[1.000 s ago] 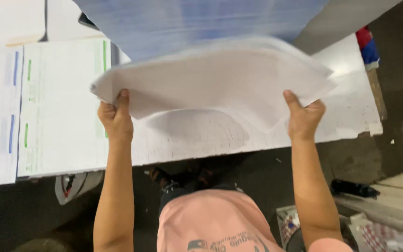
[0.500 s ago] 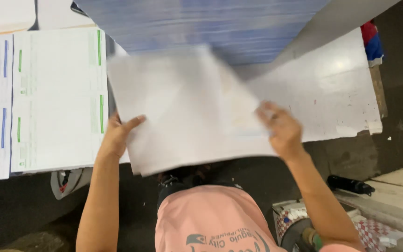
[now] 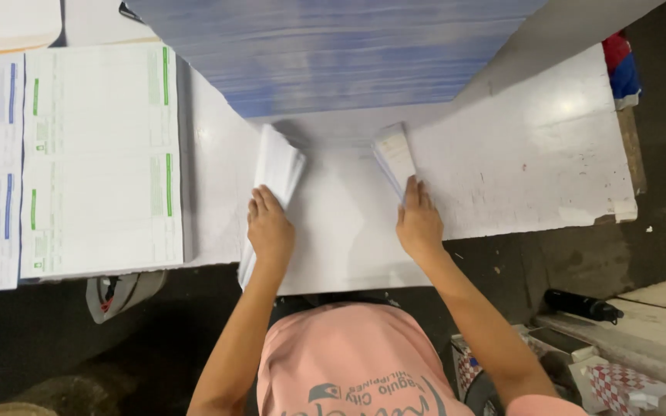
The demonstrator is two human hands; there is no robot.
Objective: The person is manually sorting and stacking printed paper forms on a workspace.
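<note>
A stack of white paper sheets (image 3: 341, 223) lies on the white table (image 3: 533, 154) in front of me. My left hand (image 3: 270, 231) grips the stack's left edge, which is bent upward and fans out. My right hand (image 3: 419, 223) grips the right edge, also curled up, with the fingers flat along it. The middle of the stack sags flat between my hands. The stack's near edge hangs a little over the table's front edge.
A tall pile of sheets with blue-tinted edges (image 3: 333, 54) stands just behind the stack. Printed sheets with green and blue bars (image 3: 102, 162) lie at the left. A black bottle (image 3: 580, 306) and checked paper boxes (image 3: 626, 385) sit on the floor at right.
The sheets were lifted in the air, then came down onto the table. My hands have moved closer together onto the stack's side edges, which now curl upward.
</note>
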